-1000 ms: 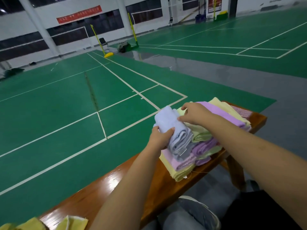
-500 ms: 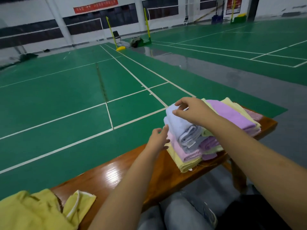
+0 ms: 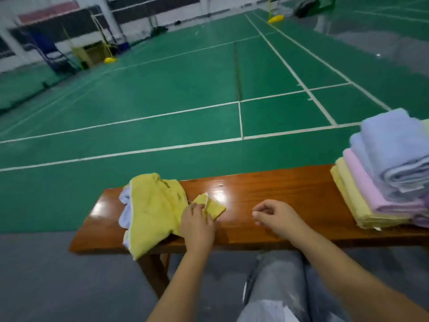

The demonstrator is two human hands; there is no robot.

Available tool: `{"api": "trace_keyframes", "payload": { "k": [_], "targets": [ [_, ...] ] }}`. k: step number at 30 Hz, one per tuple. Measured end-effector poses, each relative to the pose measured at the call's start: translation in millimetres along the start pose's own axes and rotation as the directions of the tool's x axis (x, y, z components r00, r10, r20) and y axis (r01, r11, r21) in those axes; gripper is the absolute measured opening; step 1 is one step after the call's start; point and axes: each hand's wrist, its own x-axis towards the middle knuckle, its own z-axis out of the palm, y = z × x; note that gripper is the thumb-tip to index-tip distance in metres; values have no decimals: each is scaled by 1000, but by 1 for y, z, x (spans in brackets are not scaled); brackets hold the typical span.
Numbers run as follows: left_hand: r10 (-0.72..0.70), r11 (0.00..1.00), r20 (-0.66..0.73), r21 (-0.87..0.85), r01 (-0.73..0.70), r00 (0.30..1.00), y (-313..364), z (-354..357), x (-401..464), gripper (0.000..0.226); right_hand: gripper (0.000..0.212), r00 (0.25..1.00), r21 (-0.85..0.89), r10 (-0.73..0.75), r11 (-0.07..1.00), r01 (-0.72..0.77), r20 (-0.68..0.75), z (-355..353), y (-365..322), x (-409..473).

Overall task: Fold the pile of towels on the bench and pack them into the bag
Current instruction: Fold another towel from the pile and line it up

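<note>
A crumpled yellow towel (image 3: 152, 210) lies on the left end of the wooden bench (image 3: 278, 194), with a pale blue towel (image 3: 124, 210) under it. My left hand (image 3: 197, 223) pinches the yellow towel's near right corner. My right hand (image 3: 275, 217) hovers over the bare bench top with fingers loosely curled, holding nothing. A stack of folded towels (image 3: 385, 177), yellow at the bottom, then pink, with pale blue on top, sits at the right end of the bench. No bag is in view.
The bench stands on grey floor beside a green badminton court (image 3: 185, 89) with white lines. My knee in grey jeans (image 3: 278, 287) is just in front of the bench. Net posts and gear stand far back.
The view has swung left from the folded stack. Both hands left the stack; my left hand now holds the yellow towel's corner and my right hand hangs over the bench middle.
</note>
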Motion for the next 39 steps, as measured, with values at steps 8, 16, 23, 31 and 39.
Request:
{"api": "trace_keyframes", "payload": {
  "k": [8,16,23,31,39],
  "targets": [
    [-94,953,109,299,57,990,-46,-19,9,27,7,992,51,74,996,-79,103,51,8,5],
    [-169,981,90,-77,176,982,-34,-36,21,13,23,996,39,89,995,-90,23,31,19,2],
    [125,809,-43,-574,-127,991,36,-102,9,19,75,948,2,-311,950,312,69,37,-19,12],
    [155,775,207,-632,10,966,38,-72,16,12,6,949,-31,-222,975,221,-224,7,-33,34],
    [-95,988,375,-78,133,922,-34,-18,8,56,21,832,211,170,975,-65,-528,-36,-7,50]
  ]
}}
